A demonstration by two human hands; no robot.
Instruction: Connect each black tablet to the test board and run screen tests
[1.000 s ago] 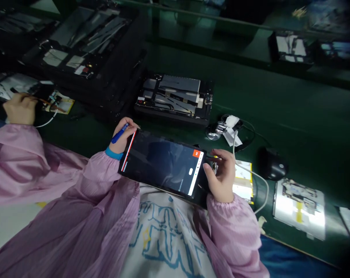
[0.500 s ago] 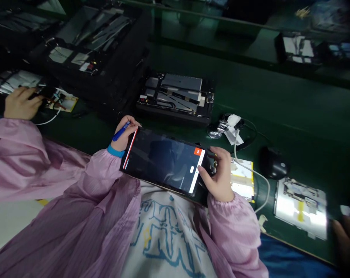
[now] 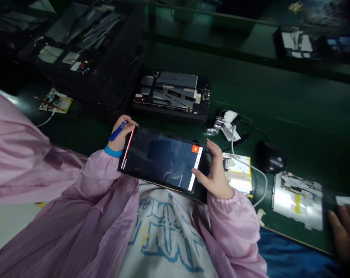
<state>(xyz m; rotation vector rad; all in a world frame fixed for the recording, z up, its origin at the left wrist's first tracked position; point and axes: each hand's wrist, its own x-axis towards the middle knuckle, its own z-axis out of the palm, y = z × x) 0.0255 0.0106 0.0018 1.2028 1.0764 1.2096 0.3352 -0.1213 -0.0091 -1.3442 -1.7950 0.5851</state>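
A worker in a pink smock holds a dark-screened tablet (image 3: 160, 160) over the lap, at the near edge of a green bench (image 3: 293, 108). The tablet lies tilted, with a red-and-white strip lit along each short end. The left hand (image 3: 121, 133) is closed on the tablet's left end, its fingers also curled around a blue pen (image 3: 118, 132) that points away from the screen. The right hand (image 3: 215, 173) grips the right end. Its thumb rests on the lit strip and its fingers reach up along the outer edge; how far they wrap behind cannot be made out in the dim light.

Just beyond the tablet an opened device (image 3: 171, 94) lies face down on the bench, with its inner boards and tape strips showing. Right of the right hand, a white cable (image 3: 260, 181) crosses a yellow-labelled part (image 3: 240, 173). A black mouse (image 3: 270, 158) sits near it, and a silver panel (image 3: 298, 199) lies farther right. A co-worker's hand (image 3: 341, 231) enters at the lower right corner, close to that panel. A second person's pink sleeve (image 3: 15, 146) fills the left edge. Beyond it a small board (image 3: 54, 101) sits on the bench beside stacked black trays (image 3: 85, 50).
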